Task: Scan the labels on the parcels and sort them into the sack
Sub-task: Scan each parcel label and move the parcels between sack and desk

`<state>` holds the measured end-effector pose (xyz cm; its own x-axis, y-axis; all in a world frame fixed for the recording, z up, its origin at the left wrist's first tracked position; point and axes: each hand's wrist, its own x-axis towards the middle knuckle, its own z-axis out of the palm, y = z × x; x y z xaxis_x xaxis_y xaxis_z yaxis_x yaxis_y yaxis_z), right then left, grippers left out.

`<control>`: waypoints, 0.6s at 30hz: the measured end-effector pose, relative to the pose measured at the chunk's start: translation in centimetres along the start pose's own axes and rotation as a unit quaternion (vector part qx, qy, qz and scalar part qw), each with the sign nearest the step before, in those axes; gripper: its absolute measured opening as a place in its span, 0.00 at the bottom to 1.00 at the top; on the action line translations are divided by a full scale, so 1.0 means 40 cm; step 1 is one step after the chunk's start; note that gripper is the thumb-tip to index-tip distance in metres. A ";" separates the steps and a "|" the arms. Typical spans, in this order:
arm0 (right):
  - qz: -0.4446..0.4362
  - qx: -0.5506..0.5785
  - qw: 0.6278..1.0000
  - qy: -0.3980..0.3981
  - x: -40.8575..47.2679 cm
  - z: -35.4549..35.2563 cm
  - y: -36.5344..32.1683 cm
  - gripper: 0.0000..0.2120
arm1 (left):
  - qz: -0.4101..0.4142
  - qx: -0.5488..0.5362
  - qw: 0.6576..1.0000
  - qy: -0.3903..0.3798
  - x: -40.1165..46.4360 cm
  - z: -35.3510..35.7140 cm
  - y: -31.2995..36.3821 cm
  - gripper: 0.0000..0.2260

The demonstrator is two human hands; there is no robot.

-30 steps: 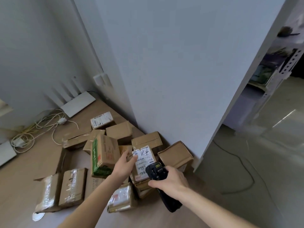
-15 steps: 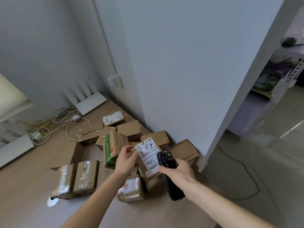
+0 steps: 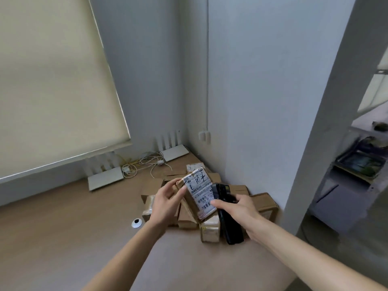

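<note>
left hand [image 3: 165,199]: gripping the held parcel [image 3: 190,203] by its left edge, fingers curled round the cardboard, keeping it lifted and tilted.
right hand [image 3: 238,207]: wrapping round the black scanner [image 3: 227,213], thumb lying across the label's lower right corner.
label [image 3: 200,191]: facing up toward the camera, showing handwritten marks and a barcode, sitting just beside the scanner head.
parcel pile [image 3: 263,203]: lying on the wooden floor below both hands, against the wall corner.
routers [image 3: 105,180]: resting by the far wall, tangling with cables [image 3: 144,162].
white disc [image 3: 136,223]: lying left of the pile.

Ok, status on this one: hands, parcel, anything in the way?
Left hand grips labelled parcel, lifted. Right hand holds scanner against the label. Sack not in view.
</note>
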<state>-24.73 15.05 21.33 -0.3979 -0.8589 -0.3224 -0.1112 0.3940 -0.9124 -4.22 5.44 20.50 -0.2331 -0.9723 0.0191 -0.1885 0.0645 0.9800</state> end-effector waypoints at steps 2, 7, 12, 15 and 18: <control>-0.023 -0.019 0.999 -0.034 -0.082 0.042 -0.043 0.22 | 0.006 -0.027 1.000 0.013 -0.079 -0.074 0.048 0.10; -0.085 -0.100 0.986 -0.107 -0.216 0.133 -0.142 0.20 | 0.000 -0.025 0.997 0.068 -0.227 -0.266 0.132 0.13; -0.199 -0.275 0.933 -0.120 -0.297 0.216 -0.251 0.28 | -0.004 -0.020 0.985 0.171 -0.352 -0.428 0.191 0.12; -0.250 -0.386 0.881 -0.109 -0.345 0.254 -0.301 0.26 | -0.012 -0.008 0.974 0.226 -0.418 -0.508 0.206 0.13; -0.269 -0.445 0.848 -0.108 -0.379 0.294 -0.330 0.29 | -0.009 0.013 0.962 0.274 -0.476 -0.578 0.210 0.18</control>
<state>-6.50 19.03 35.29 0.0926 -0.9946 -0.0466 -0.9044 -0.0644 -0.4217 20.67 19.31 32.94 0.3069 -0.9452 0.1111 -0.2135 0.0454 0.9759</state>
